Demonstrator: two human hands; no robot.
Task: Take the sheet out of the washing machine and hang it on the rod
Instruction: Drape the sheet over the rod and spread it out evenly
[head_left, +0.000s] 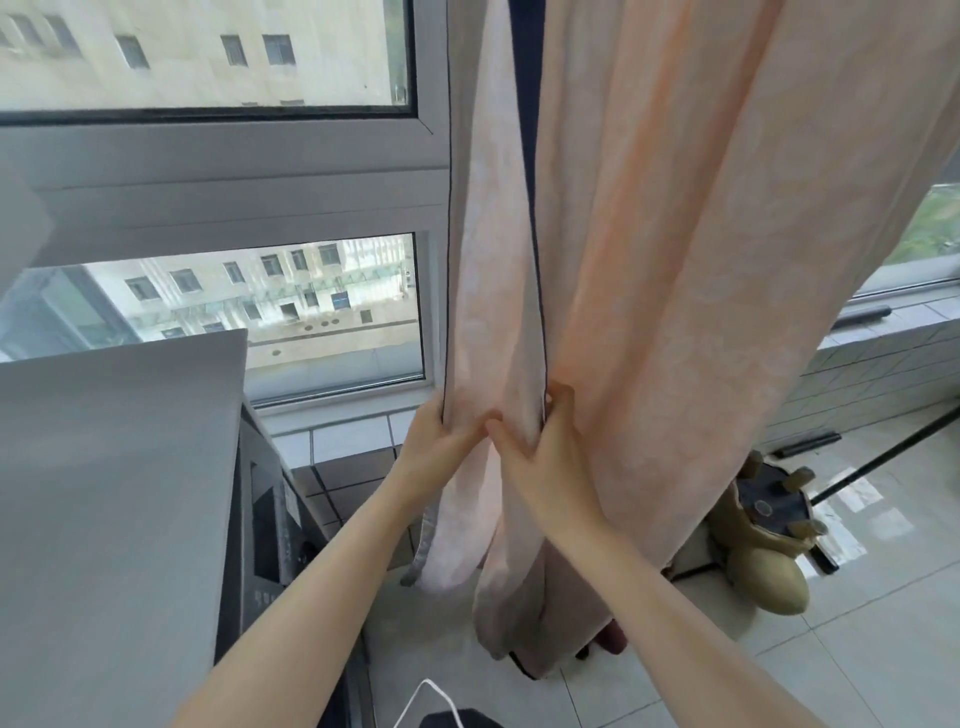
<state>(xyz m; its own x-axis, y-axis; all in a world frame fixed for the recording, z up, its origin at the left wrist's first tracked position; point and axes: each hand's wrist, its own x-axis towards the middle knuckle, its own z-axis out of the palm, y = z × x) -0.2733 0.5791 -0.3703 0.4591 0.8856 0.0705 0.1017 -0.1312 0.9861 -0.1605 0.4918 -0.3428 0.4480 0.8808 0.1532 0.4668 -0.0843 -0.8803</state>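
So the sheet (649, 249) was already up, draped from somewhere above the frame (rod itself wasn't visible) and hanging nearly to the floor beside the washing machine (119, 509). Both hands were close together on 1 narrow hanging fold: left hand (441, 441) gripping its dark-piped edge, right hand (540, 441) pinching the other edge. Looked like they were spreading it flat so it'd dry evenly.

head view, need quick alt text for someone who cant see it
Both hands grip the edges of a hanging peach sheet in front of a window: the left hand holds its left dark-trimmed edge, the right hand the next edge. A grey washing machine stands at left, and an overturned stool lies on the tiled floor at right.
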